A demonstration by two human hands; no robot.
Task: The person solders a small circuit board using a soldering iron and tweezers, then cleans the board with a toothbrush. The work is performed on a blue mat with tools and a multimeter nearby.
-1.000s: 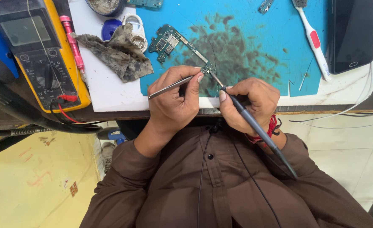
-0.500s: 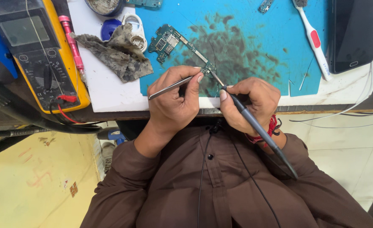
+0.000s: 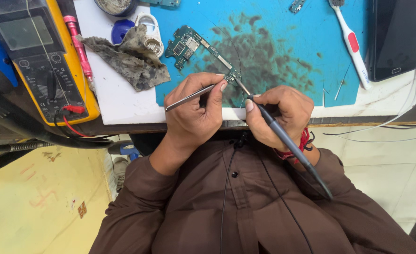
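Note:
A green circuit board (image 3: 189,46) lies on the stained blue mat (image 3: 273,37), its narrow end reaching toward me. My left hand (image 3: 194,115) grips metal tweezers (image 3: 191,96) whose tips touch that near end of the board. My right hand (image 3: 278,115) holds a dark soldering iron (image 3: 288,141) like a pen. Its fine tip meets the board at the same spot as the tweezers, and its handle runs back over my wrist.
A yellow multimeter (image 3: 43,61) with red and black leads lies at the left beside a pink screwdriver (image 3: 78,44). A dirty rag (image 3: 130,59) sits on the white board. A white-and-red toothbrush (image 3: 353,47) and a black phone (image 3: 396,37) lie at the right.
Both hands stay at the board's near end; they have only shifted very slightly, still holding the tweezers and the iron.

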